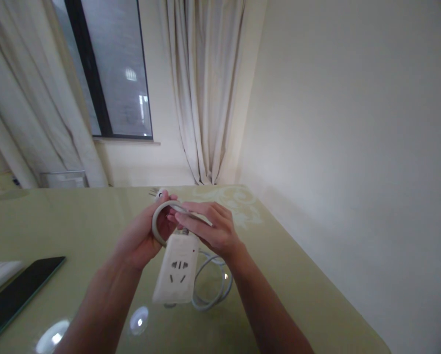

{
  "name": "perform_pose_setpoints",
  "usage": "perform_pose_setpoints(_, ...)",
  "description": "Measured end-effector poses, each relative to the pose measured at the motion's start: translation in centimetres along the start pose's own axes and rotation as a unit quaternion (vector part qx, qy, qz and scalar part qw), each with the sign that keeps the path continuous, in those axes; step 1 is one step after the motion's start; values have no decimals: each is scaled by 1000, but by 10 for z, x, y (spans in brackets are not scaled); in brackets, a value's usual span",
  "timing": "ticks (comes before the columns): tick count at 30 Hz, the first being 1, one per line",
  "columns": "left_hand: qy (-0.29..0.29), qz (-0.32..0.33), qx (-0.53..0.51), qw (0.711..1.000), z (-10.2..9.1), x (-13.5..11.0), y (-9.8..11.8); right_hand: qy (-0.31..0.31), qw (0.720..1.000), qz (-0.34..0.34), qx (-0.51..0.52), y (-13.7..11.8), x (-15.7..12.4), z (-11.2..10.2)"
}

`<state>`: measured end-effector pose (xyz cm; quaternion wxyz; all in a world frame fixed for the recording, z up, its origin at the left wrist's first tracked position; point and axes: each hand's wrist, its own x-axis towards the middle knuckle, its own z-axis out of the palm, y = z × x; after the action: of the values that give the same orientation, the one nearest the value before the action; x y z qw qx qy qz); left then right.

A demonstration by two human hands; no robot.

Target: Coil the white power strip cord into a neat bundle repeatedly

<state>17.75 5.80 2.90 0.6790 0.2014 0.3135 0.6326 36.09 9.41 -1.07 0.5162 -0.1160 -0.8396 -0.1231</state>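
Note:
In the middle of the head view, my left hand (152,228) is closed around a loop of thick pale power cord (156,223), with the cord's plug (159,193) sticking out past the thumb, prongs to the left. My right hand (215,226) pinches the same cord from the other side. Below both hands hangs a white power strip (176,270), socket face toward me, with a small red dot near its upper right corner. Behind it, a thinner coiled white cable (209,307) shows partly, and my right wrist hides some of it.
A shiny greenish table (279,290) spreads under my hands. A dark flat device, perhaps a tablet (23,292), lies at the left beside a white object (1,275). The wall (353,147) borders the right edge; curtains (205,88) and a window (117,64) are behind.

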Motion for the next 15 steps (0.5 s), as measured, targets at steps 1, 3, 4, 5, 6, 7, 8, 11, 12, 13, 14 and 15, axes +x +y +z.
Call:
perform_pose_setpoints(1,-3,-16,-9,1000,1,0,0,24,1000,-15,-6,-2,-1,3)
perform_pose_setpoints(3,-14,-32,-20,999,0,0,-1,55,998,-32,-13,-5,0,8)
perform_pose_setpoints(4,-18,-27,-22,999,-1,2,-1,59,998,-35,-14,-6,1,11)
perform_pose_setpoints(5,-16,-14,-23,1000,-4,5,-1,53,998,-33,-15,-6,3,13)
perform_pose_setpoints(6,-7,5,-22,1000,-7,10,-1,33,999,-30,-15,-6,5,15)
perform_pose_setpoints(7,8,31,-22,999,-12,16,-1,6,999,-26,-18,-6,6,17)
perform_pose_setpoints(8,29,62,-22,997,-18,24,-1,-28,999,-25,-21,-6,6,18)
perform_pose_setpoints(11,101,137,-36,985,-41,50,5,-135,990,-31,1,-9,1,18)
perform_pose_setpoints(12,122,157,-42,979,-50,57,9,-159,987,-25,27,-12,-3,17)
perform_pose_setpoints(13,141,175,-48,973,-60,62,14,-176,982,-6,67,-15,-9,13)
perform_pose_setpoints(14,157,190,-53,968,-70,65,21,-185,975,30,122,-18,-16,9)
perform_pose_setpoints(15,170,204,-58,962,-80,67,28,-182,963,80,179,-20,-24,3)
